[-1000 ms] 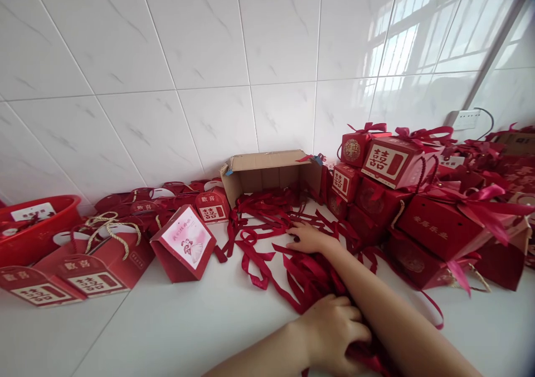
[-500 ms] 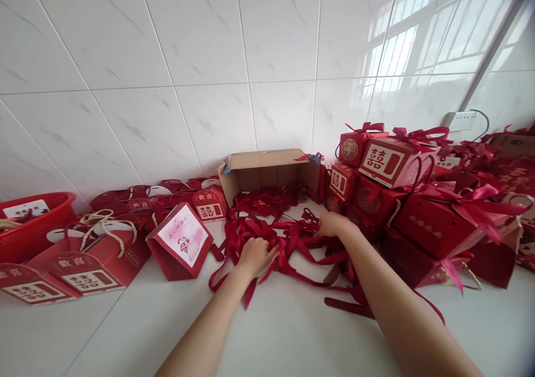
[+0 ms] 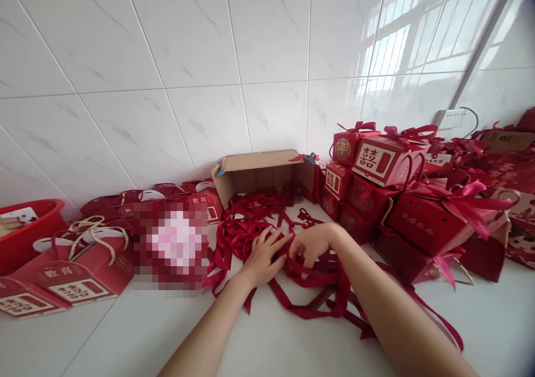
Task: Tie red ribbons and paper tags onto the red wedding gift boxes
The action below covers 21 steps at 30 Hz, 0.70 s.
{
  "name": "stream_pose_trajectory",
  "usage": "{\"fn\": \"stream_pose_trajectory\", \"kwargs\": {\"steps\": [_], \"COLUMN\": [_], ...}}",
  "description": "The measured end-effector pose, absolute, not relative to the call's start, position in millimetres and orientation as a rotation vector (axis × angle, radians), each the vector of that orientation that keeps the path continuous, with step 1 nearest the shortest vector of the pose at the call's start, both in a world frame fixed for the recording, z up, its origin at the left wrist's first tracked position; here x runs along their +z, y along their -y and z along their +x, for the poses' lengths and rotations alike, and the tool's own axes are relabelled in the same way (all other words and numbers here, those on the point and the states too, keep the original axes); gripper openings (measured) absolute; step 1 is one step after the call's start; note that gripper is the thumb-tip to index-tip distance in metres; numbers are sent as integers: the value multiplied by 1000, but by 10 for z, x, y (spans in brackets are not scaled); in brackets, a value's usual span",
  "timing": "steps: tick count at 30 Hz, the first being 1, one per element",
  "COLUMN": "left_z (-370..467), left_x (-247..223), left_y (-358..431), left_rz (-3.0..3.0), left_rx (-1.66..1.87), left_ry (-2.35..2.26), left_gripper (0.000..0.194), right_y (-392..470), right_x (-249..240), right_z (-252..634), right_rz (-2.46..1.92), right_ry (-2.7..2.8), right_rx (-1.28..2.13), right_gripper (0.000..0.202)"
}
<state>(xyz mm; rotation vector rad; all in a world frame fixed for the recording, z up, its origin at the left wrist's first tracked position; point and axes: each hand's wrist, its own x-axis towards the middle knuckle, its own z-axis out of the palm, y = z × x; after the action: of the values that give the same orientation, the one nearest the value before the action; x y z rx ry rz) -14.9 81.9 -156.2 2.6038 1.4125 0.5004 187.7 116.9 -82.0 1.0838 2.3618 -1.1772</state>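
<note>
A tangle of dark red ribbons [image 3: 238, 235] lies on the pale table in front of an open cardboard box [image 3: 261, 179]. My left hand [image 3: 264, 257] rests on the right part of the tangle with its fingers spread. Close beside it, my right hand [image 3: 310, 247] is bent downward with curled fingers, and a loop of red ribbon runs through them. More ribbon [image 3: 309, 310] trails over the table below and to the right of my right hand.
Red gift boxes with bows [image 3: 430, 215] are stacked on the right. Red boxes with rope handles [image 3: 79, 279] stand at the left beside a red basin [image 3: 25, 240]. A blurred red and pink item [image 3: 175, 243] is left of the ribbons. A tiled wall [image 3: 200, 121] rises behind.
My right hand has come down and left, close to my left hand, and now has ribbon in its fingers. My left hand's fingers have spread. Ribbon has shifted toward the front. The view has turned slightly.
</note>
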Motion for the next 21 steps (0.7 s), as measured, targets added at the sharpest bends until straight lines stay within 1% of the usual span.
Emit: {"fn": "stream_pose_trajectory", "kwargs": {"steps": [2,4,6,9,12,17,21], "left_z": [-125,-111,-101,-88,-87,-95,-86], "left_x": [-1558,-1554,-1558,-1587,-1625,-1649,-1644], "left_y": [-791,-776,-777,-803,-839,-864,-848], "left_rz": [2608,2589,2558,2511,2493,2506,2528], "left_rx": [430,422,468,574,660,723,730], "left_ry": [-1276,-1213,-1200,-1203,-1165,-1047,-1018], "left_gripper": [42,36,28,23,20,34,35], "right_y": [-1165,-1208,-1294,-1449,-1555,-1568,-1533], "right_x": [-829,-872,-945,-1109,-1311,-1558,-1615], "right_z": [1870,1938,2038,2128,2085,1929,1874], "right_rz": [1105,1245,1508,1976,2250,2295,2273], "right_ry": [-2396,-2427,-2479,-2549,-2585,-2718,-2743], "right_rx": [-1214,-1201,-1105,-848,-660,-526,-442], "right_gripper": [34,24,26,28,30,32,35]}}
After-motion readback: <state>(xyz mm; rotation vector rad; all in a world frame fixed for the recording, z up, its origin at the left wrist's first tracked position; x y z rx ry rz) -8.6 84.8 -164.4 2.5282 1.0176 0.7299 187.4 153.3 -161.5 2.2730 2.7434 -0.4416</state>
